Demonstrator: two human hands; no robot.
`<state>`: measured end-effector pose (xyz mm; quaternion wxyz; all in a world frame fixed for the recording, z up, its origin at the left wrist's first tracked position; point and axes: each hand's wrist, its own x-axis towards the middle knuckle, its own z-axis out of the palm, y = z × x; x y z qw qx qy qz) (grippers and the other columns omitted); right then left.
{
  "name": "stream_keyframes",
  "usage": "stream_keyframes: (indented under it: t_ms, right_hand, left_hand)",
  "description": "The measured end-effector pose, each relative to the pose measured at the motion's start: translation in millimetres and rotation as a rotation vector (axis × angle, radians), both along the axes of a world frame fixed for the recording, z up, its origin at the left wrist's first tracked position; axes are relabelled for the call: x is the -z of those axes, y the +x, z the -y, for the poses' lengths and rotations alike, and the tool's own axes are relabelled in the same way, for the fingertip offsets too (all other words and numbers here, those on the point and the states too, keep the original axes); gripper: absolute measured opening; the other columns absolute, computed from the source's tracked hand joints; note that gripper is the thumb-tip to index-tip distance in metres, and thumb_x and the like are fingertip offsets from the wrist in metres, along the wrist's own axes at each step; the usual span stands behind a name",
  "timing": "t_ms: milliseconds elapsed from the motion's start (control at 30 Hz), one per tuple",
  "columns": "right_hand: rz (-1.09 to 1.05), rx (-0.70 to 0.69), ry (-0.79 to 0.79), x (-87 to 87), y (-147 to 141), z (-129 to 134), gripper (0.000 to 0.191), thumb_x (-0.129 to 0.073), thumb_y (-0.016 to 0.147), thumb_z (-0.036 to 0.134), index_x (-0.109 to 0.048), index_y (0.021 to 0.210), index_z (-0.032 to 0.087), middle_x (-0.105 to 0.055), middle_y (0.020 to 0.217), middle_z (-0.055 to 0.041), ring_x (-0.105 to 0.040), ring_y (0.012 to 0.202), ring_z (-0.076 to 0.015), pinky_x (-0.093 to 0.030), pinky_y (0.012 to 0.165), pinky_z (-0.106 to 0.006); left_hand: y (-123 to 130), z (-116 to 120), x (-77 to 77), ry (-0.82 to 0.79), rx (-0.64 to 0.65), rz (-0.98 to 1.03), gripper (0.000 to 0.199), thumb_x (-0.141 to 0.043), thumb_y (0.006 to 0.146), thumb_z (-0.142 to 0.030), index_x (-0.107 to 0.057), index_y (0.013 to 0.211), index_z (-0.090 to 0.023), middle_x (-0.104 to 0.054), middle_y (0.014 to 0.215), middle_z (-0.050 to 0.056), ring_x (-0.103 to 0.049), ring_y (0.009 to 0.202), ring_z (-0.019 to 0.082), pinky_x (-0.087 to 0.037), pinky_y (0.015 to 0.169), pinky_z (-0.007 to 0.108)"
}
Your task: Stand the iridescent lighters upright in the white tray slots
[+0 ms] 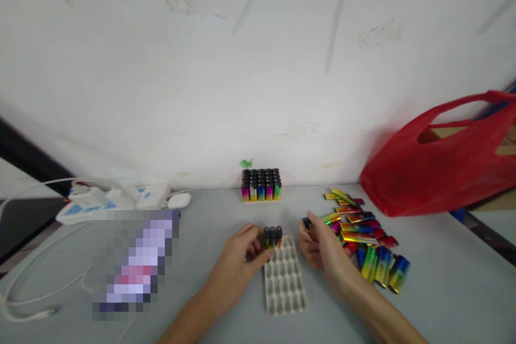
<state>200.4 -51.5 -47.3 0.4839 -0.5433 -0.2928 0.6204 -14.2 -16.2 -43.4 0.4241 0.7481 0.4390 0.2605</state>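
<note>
A pale tray [285, 282] with rows of hollows lies on the table. Three black-topped lighters [273, 234] stand side by side at its far left end. My left hand [244, 252] is beside them, its thumb and fingers curved at the leftmost one; whether it grips that lighter is hard to tell. To the right of the tray, my right hand [318, 239] is closed around a lighter [307, 223], whose dark top shows above the fingers. Colourful shiny lighters [358, 231] are heaped just beyond and right of my right hand.
A filled block of upright lighters [261, 188] stands by the wall. At the right sits a red bag [435, 172]. On the left are a power strip [151, 196], white cables [48, 236] and a blurred-out purple device [141, 260].
</note>
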Motion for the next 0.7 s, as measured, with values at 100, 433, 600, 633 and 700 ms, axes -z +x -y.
stream_keyframes:
  t_ms: [100, 433, 600, 633, 700]
  right_hand:
    - [0.022, 0.059, 0.057, -0.3, -1.4, -0.5, 0.063, -0.059, 0.084, 0.089, -0.056, 0.08, 0.026, -0.028, 0.053, 0.0107, -0.018, 0.045, -0.0107, -0.014, 0.045, -0.027]
    - [0.41, 0.082, 0.444, -12.7, -0.5, 8.9, 0.046, -0.055, 0.109, 0.064, -0.075, 0.111, 0.023, -0.064, 0.083, -0.0011, -0.061, 0.081, -0.022, -0.045, 0.079, -0.033]
    - [0.449, 0.021, 0.492, -9.5, -0.7, 7.6, 0.034, -0.064, 0.107, 0.053, -0.08, 0.115, 0.024, -0.075, 0.107, -0.0044, -0.066, 0.102, -0.0242, -0.046, 0.091, -0.032]
    - [0.446, 0.016, 0.493, -8.9, -1.2, 7.5, 0.032, -0.066, 0.107, 0.051, -0.08, 0.117, 0.025, -0.076, 0.108, -0.0043, -0.066, 0.103, -0.0244, -0.046, 0.092, -0.033]
    - [0.466, 0.013, 0.496, -8.4, -2.2, 7.9, 0.029, -0.068, 0.106, 0.048, -0.08, 0.118, 0.025, -0.076, 0.108, -0.0041, -0.067, 0.102, -0.0243, -0.046, 0.091, -0.033]
  left_hand:
    - [-0.3, 0.2, 0.2, 0.007, 0.004, 0.01, 0.023, -0.071, 0.094, -0.036, -0.06, 0.08, -0.022, -0.061, 0.087, 0.0, -0.059, 0.075, 0.02, -0.043, 0.069, 0.03]
    - [0.0, 0.6, -0.5, 0.005, 0.004, 0.032, 0.026, -0.07, 0.095, -0.034, -0.055, 0.077, -0.022, -0.06, 0.087, -0.001, -0.057, 0.075, 0.019, -0.042, 0.068, 0.029]
    - [0.3, 0.3, -1.5, 0.005, 0.006, 0.03, 0.025, -0.07, 0.092, -0.035, -0.055, 0.077, -0.022, -0.061, 0.086, 0.0, -0.056, 0.073, 0.019, -0.041, 0.068, 0.029]
    - [0.3, 0.5, -1.3, 0.004, 0.003, 0.023, 0.025, -0.07, 0.092, -0.036, -0.056, 0.077, -0.022, -0.061, 0.086, 0.0, -0.056, 0.074, 0.019, -0.041, 0.068, 0.029]
    - [0.2, 1.0, -1.0, 0.001, -0.003, 0.018, 0.024, -0.07, 0.093, -0.036, -0.057, 0.078, -0.022, -0.061, 0.085, 0.0, -0.056, 0.074, 0.019, -0.041, 0.068, 0.029]
